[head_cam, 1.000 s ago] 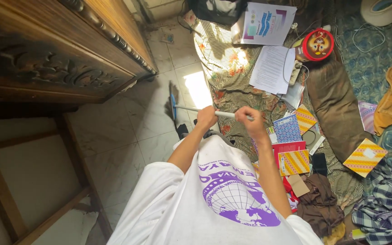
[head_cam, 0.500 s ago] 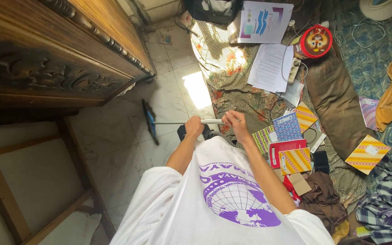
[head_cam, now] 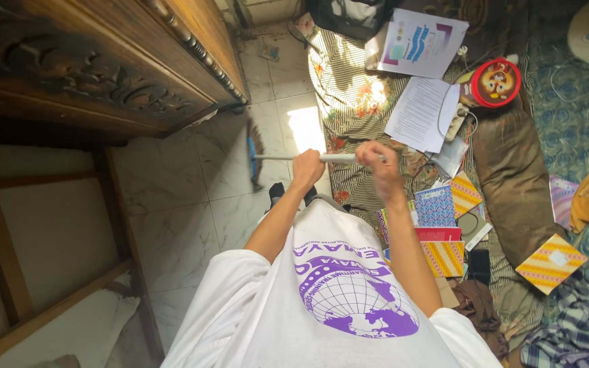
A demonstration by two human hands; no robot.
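Seen from above, both hands clenched around the pale, thin handle of a blue-headed broom (head_cam: pixel 288 157), arms reaching forward from a white T-shirt with a purple globe print (head_cam: pixel 349 300). Left hand (head_cam: pixel 307 168) closed on the handle nearer the broom head, forearm bare and angled up from the shoulder; right hand (head_cam: pixel 378 161) wrapped round the handle's far end, wrist bent, elbow low beside the shirt. Handle lying almost level, crosswise in front of the body, with the dark bristles and blue head (head_cam: pixel 253 155) down on the white marble-patterned tiled floor (head_cam: pixel 172 204), just beside the carved dark wooden cabinet (head_cam: pixel 90 75) and close to its lower edge. Right of the broom, a floral patterned mattress (head_cam: pixel 356 95) strewn with loose white printed papers (head_cam: pixel 423 112), a round red tin (head_cam: pixel 495 82), a brown cushion (head_cam: pixel 512 184) and colourful patterned notebooks (head_cam: pixel 444 225). Compared with half a second ago: broom head now farther from the body and closer to the cabinet, handle turned flatter, hands spread wider apart along it and raised slightly away from the chest. Compared with a second ago: both hands shifted toward the cabinet side.
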